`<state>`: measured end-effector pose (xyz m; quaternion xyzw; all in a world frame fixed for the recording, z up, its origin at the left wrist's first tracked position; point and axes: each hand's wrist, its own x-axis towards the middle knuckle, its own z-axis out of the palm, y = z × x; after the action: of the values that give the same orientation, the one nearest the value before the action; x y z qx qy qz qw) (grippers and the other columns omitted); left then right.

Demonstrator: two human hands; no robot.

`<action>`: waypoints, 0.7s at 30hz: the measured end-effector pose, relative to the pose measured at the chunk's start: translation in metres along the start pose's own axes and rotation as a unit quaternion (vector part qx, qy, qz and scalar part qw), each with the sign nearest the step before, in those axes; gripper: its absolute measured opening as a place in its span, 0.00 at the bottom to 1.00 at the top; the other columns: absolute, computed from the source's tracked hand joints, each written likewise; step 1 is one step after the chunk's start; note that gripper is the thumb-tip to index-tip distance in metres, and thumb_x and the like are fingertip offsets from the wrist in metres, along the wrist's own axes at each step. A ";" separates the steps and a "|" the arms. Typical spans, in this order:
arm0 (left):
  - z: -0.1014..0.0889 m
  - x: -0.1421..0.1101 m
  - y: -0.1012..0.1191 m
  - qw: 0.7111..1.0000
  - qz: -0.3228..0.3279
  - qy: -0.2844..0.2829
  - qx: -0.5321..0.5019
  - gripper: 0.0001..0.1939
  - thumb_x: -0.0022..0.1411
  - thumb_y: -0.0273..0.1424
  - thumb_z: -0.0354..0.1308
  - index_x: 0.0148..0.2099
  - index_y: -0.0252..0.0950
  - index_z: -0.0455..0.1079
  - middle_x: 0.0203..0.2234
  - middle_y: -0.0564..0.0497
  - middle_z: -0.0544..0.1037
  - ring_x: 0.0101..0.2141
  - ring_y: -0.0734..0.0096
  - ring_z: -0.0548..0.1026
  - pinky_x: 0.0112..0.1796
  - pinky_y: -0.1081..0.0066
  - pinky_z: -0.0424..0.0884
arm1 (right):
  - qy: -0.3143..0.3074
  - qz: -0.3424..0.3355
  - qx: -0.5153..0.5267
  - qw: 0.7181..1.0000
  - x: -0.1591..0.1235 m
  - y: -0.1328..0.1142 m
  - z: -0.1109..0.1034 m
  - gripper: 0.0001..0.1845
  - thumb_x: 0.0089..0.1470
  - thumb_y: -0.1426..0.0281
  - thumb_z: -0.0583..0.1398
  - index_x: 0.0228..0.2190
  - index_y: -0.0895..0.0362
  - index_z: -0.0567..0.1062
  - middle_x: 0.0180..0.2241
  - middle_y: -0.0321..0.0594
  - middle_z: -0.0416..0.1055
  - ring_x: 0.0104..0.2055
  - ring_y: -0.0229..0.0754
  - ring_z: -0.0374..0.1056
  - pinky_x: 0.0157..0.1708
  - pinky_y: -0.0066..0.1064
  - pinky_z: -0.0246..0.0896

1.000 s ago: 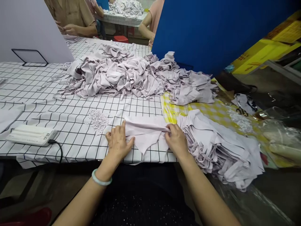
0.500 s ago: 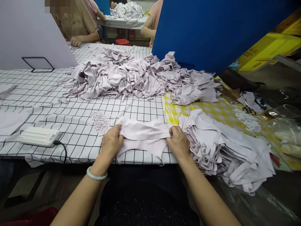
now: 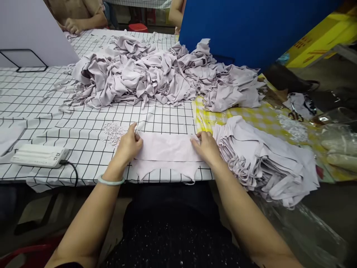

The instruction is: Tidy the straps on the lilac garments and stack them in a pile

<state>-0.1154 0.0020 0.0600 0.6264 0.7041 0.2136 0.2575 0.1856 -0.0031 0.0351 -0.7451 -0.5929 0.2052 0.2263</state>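
A pale lilac strappy top (image 3: 167, 147) lies flat at the table's front edge, with its straight hem away from me and its curved neckline and thin straps towards me. My left hand (image 3: 128, 144), wearing a pale green bangle (image 3: 111, 181) on the wrist, grips the top's left edge between thumb and fingers. At the opposite edge, near the far right corner, my right hand (image 3: 206, 147) pinches the cloth. Just right of that hand rests a neat stack of the same tops (image 3: 259, 156), straps hanging forward. A large loose heap of tops (image 3: 145, 74) lies beyond.
Small white scraps (image 3: 113, 132) sit beside my left hand, and a white power bank (image 3: 39, 155) with a black cable lies further left. Scissors (image 3: 295, 116) and more scraps (image 3: 292, 127) are at right. White (image 3: 30, 29) and blue panels (image 3: 240, 29) stand behind; a co-worker's hand (image 3: 73, 26) shows beyond.
The top was bunched, then held with a fold, and now lies smooth and flat. My left hand went from spread on the cloth to gripping its edge. The camera has tilted down.
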 end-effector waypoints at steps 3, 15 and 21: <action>0.013 0.008 -0.008 0.996 0.047 0.074 0.016 0.28 0.60 0.24 0.54 0.63 0.34 0.62 0.35 0.47 0.76 0.35 0.63 0.75 0.43 0.60 0.73 | -0.015 -0.007 0.005 1.000 0.020 -0.005 0.007 0.06 0.50 0.67 0.60 0.28 0.53 0.67 0.27 0.38 0.69 0.32 0.45 0.66 0.38 0.38 0.63; 0.074 -0.050 0.036 0.914 0.394 -0.001 -0.100 0.14 0.66 0.23 0.51 0.52 0.35 0.68 0.50 0.40 0.74 0.52 0.60 0.73 0.52 0.56 0.73 | -0.120 0.161 0.296 0.934 -0.167 0.044 0.013 0.20 0.49 0.53 0.66 0.38 0.55 0.75 0.42 0.46 0.77 0.45 0.50 0.73 0.48 0.42 0.67; 0.115 -0.068 0.064 0.891 0.401 -0.158 -0.145 0.17 0.60 0.16 0.45 0.46 0.33 0.69 0.41 0.44 0.77 0.42 0.67 0.76 0.45 0.63 0.76 | -0.183 0.164 0.488 0.837 -0.169 0.027 0.032 0.18 0.55 0.53 0.63 0.37 0.55 0.72 0.29 0.35 0.71 0.36 0.41 0.70 0.49 0.38 0.65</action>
<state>0.0124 -0.0601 0.0168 0.8365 0.3047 0.2966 0.3457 0.1530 -0.1706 -0.0001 -0.5732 -0.3158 0.6349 0.4108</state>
